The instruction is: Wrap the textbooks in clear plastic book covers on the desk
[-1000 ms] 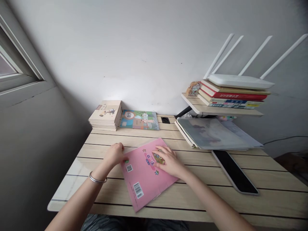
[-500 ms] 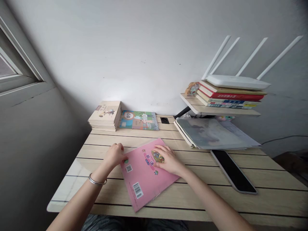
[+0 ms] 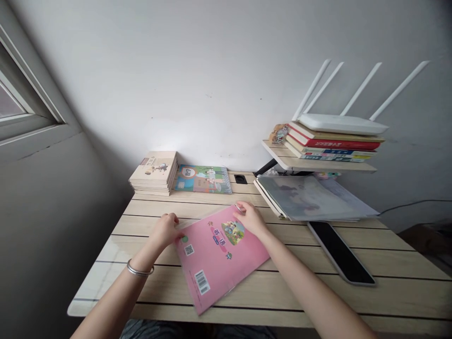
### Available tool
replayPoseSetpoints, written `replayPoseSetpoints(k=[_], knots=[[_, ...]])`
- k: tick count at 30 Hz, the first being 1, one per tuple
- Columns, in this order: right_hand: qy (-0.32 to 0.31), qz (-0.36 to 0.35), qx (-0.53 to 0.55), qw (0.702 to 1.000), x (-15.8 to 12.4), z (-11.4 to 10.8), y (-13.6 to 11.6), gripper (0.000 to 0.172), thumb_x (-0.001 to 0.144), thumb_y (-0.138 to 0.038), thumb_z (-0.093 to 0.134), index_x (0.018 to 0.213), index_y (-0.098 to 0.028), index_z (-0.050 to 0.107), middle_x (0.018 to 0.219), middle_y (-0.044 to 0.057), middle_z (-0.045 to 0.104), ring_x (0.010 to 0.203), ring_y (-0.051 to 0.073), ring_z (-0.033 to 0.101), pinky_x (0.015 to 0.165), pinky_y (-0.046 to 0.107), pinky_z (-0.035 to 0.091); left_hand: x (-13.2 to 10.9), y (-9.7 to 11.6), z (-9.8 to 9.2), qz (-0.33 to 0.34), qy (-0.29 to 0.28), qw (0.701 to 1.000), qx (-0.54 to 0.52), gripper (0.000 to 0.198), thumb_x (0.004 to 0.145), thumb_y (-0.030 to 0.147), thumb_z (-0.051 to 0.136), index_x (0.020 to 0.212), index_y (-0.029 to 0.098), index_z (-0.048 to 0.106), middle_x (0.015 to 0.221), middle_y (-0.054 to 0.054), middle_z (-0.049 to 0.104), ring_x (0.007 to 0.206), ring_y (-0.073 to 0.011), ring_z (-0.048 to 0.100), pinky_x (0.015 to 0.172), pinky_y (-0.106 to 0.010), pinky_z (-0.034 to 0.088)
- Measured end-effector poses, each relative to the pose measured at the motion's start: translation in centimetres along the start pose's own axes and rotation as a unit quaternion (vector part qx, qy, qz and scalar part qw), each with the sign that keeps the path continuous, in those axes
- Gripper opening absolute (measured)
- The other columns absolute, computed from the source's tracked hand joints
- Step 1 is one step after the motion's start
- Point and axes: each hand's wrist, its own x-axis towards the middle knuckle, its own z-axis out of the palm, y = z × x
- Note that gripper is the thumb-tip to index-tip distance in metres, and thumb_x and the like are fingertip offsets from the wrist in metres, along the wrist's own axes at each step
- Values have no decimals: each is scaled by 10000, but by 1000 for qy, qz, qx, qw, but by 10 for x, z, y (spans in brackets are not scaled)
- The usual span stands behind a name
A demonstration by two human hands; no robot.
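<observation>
Two pinches | left hand: pink book side edge | right hand: far corner

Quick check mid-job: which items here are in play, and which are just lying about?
In hand: pink book, left hand on its left corner, right hand gripping its far corner.
Lying about: beige book stack, colourful book, plastic folders, dark tablet, shelf books, router.

The thin pink paper booklet has a smooth, slightly glossy cover. The pale slatted wood-look surface shines. The silver metal bangle gleams
</observation>
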Motion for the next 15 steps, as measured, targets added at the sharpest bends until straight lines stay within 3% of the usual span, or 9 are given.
replayPoseSetpoints(k=[5, 8, 12, 15], knots=[[5, -2, 62, 998, 8, 3, -1, 375, 686, -294, 589, 1024, -138, 638, 821, 44, 626, 721, 169, 569, 742, 325, 469, -2, -4, 3, 5, 11, 1000, 6, 321, 649, 276, 712, 926, 147, 614, 959, -88, 610, 856, -205, 597, 666, -253, 427], [-20, -10, 92, 995, 14, 4, -2, 284, 693, -392, 598, 834, -157, 673, 678, 14, 609, 639, 166, 550, 681, 319, 458, -2, -6, 5, 11, 20, 1000, 8, 326, 651, 271, 705, 942, 148, 627, 980, -94, 596, 888, -218, 592, 698, -268, 436], [-41, -28, 146, 988, 16, 0, -6, 304, 666, -472, 632, 734, -176, 645, 703, 26, 640, 681, 173, 570, 708, 318, 459, -6, -9, 6, 7, 62, 998, -32, 384, 631, 274, 694, 996, 172, 633, 1054, -96, 572, 959, -240, 587, 765, -303, 456], [-58, -39, 194, 978, 7, -9, -10, 364, 674, -547, 622, 752, -192, 611, 733, 29, 650, 724, 177, 593, 737, 321, 472, -11, -15, 1, 13, 98, 986, -131, 325, 711, 349, 591, 985, 178, 626, 1098, -99, 567, 950, -229, 603, 784, -325, 476]])
